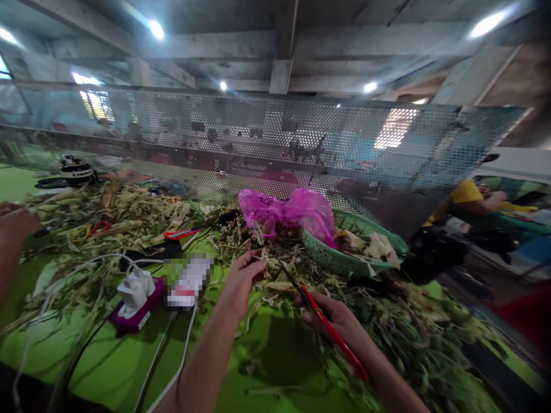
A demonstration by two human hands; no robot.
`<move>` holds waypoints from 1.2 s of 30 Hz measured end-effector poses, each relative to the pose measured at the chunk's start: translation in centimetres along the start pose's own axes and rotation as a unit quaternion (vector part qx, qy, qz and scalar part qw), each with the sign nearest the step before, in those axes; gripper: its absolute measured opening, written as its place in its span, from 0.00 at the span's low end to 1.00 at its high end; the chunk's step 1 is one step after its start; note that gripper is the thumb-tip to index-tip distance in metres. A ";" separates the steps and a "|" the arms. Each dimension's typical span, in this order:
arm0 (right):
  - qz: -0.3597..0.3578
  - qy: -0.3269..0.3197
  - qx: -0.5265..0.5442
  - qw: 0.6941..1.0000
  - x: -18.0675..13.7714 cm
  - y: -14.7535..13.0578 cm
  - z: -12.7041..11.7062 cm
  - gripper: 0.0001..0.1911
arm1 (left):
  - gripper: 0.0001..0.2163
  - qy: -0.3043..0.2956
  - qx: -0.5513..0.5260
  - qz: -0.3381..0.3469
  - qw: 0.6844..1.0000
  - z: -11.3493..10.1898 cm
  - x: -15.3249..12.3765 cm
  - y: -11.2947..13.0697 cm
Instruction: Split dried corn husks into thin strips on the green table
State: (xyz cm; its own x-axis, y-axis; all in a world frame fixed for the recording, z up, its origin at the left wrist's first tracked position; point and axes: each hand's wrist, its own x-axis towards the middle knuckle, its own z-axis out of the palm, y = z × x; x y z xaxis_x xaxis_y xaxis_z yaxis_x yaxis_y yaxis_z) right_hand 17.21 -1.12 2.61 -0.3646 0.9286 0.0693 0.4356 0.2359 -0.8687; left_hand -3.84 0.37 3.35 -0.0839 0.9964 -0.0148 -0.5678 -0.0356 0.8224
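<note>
My left hand (241,281) pinches a thin plant stalk (263,265) above the green table (107,367). My right hand (333,321) grips red-handled scissors (318,312), whose dark blades point up and left toward the stalk, close to my left fingertips. Dry husks and green stems (396,327) lie heaped around both hands.
A green basket (340,261) with a pink plastic bag (288,212) stands beyond my hands. A white charger on a purple block (136,298), cables and a blurred-out device lie left. Another person's hand (15,226) is at far left. Other red scissors (183,233) lie among husks. A perforated metal screen (275,143) bounds the table.
</note>
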 end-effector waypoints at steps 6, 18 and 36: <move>0.008 0.015 0.014 1.000 -0.1 -1.0 0.3 0.16 | 0.17 0.000 0.015 0.001 1.000 0.1 -0.3 0.4; -0.011 0.096 -0.001 0.995 -1.0 -2.4 0.2 0.22 | 0.20 0.005 0.076 0.047 0.996 0.0 -0.1 0.0; -0.024 0.031 -0.049 0.998 -1.5 -0.8 -0.4 0.28 | 0.09 0.030 0.124 0.057 0.990 -0.3 0.5 -0.1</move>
State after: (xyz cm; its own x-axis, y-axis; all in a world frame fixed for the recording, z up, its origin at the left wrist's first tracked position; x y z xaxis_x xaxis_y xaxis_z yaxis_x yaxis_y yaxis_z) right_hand 17.77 -2.62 3.43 -0.3365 0.9309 0.1422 0.4989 0.3043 -0.8114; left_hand -4.06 0.86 3.12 -0.1878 0.9805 0.0582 -0.3342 -0.1195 0.9349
